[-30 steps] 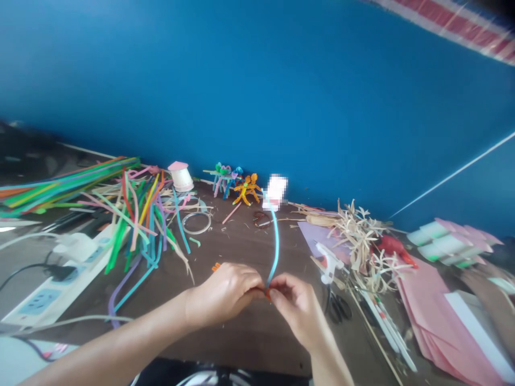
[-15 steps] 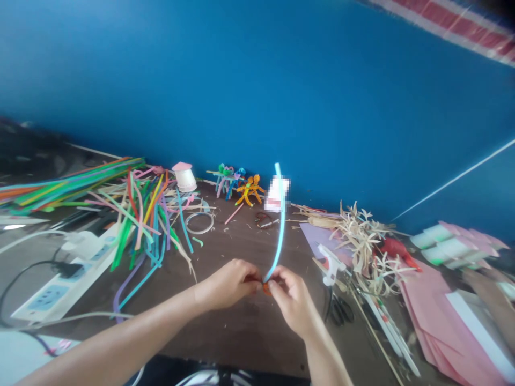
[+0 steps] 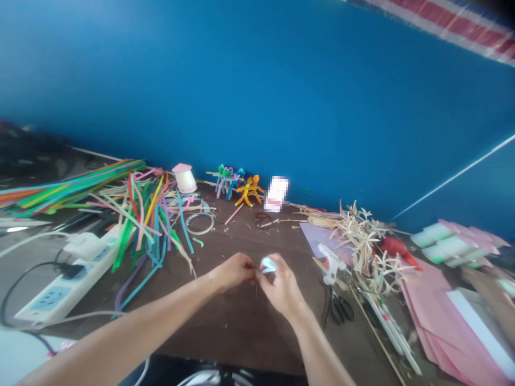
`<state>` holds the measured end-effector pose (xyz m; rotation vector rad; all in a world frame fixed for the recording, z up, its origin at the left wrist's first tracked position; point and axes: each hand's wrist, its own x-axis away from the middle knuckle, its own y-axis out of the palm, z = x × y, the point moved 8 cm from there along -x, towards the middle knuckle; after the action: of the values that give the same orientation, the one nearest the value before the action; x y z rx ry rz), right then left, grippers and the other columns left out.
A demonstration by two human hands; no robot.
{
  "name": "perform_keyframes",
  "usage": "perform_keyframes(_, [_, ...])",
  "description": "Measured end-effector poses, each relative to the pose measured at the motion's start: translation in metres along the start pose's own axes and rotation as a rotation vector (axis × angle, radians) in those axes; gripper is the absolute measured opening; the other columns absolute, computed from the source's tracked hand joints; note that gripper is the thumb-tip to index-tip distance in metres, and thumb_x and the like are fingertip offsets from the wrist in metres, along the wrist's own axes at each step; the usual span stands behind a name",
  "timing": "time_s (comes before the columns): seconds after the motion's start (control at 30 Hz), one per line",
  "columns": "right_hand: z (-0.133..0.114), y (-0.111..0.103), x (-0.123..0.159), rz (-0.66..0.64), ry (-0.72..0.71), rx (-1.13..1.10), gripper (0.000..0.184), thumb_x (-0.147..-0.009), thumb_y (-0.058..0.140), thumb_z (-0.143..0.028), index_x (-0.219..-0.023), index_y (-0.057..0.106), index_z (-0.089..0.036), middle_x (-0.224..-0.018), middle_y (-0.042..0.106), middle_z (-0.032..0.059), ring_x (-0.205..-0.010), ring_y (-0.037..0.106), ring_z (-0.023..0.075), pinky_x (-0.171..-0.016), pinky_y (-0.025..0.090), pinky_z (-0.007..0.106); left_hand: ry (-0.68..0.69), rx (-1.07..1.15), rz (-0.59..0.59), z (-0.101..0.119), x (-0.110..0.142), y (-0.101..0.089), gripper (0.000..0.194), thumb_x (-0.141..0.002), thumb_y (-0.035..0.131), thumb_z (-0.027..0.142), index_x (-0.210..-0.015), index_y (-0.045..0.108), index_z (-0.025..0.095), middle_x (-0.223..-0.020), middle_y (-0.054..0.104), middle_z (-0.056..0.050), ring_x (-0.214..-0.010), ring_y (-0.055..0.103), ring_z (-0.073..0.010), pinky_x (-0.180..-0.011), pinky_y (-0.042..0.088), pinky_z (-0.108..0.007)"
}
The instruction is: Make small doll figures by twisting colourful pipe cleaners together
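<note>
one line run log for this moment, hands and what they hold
left hand: pinching light-blue craft strip, rolled small | right hand: pinching same strip | nearby: black-handled scissors

Pale blue coiled pipe cleaner [image 3: 268, 265], deep blue wall [image 3: 257, 96], dark brown tabletop [image 3: 237, 332], multicoloured pipe cleaners [image 3: 140, 214], pink paper sheets [image 3: 438, 316]

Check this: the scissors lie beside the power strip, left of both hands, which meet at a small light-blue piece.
Wrong: the head view shows the scissors right of both hands, beside the glue gun, not the power strip. The left hand and right hand do meet at the small light-blue piece.
</note>
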<state>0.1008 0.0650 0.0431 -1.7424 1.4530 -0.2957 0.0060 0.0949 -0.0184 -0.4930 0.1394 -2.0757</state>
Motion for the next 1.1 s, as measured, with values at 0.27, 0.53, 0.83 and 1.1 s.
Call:
perform_keyframes(0.27, [-0.009,-0.012,0.009,0.209,-0.11,0.18,0.015,-0.076,0.05,-0.012,-0.081,0.062,-0.019,-0.079,0.048,0.0045,-0.075,0.047,0.0176,-0.071,0.04,0.032,-0.056,0.241,0.15,-0.012,-0.004,-0.004,0.03,-0.067,0.052,0.041,-0.057,0.054,0.013,-0.044,0.041,0.006,-0.041,0.03,-0.0061,-0.041,0.019,-0.02])
perform_keyframes(0.53, [0.006,-0.014,0.021,0.316,0.003,-0.109,0.013,-0.078,0.05,-0.014,-0.079,0.062,-0.019,-0.078,0.05,0.0037,-0.076,0.051,0.0163,-0.069,0.043,0.029,-0.129,0.655,0.061,-0.01,0.0,0.009,0.036,-0.059,0.062,0.047,-0.058,0.048,0.014,-0.042,0.031,0.01,-0.037,0.015,-0.0019,-0.039,0.005,-0.021])
perform_keyframes(0.83, [0.044,0.004,0.03,0.346,0.358,-0.754,0.01,-0.072,0.061,-0.029,-0.073,0.061,-0.019,-0.068,0.053,-0.0005,-0.062,0.049,0.0127,-0.06,0.039,0.025,-0.113,0.943,-0.043,0.005,0.01,0.016,0.029,-0.06,0.069,0.032,-0.064,0.048,0.012,-0.055,0.047,0.005,-0.039,0.019,0.0001,-0.039,0.006,-0.018])
perform_keyframes(1.1, [0.043,0.04,0.035,0.203,0.65,-1.381,0.022,-0.061,0.07,-0.037,-0.066,0.056,-0.02,-0.058,0.049,-0.002,-0.054,0.046,0.0123,-0.056,0.04,0.026,-0.022,0.957,-0.251,0.021,0.02,0.025,0.024,-0.064,0.066,0.027,-0.06,0.049,0.011,-0.051,0.046,0.004,-0.038,0.018,-0.0002,-0.04,0.005,-0.019])
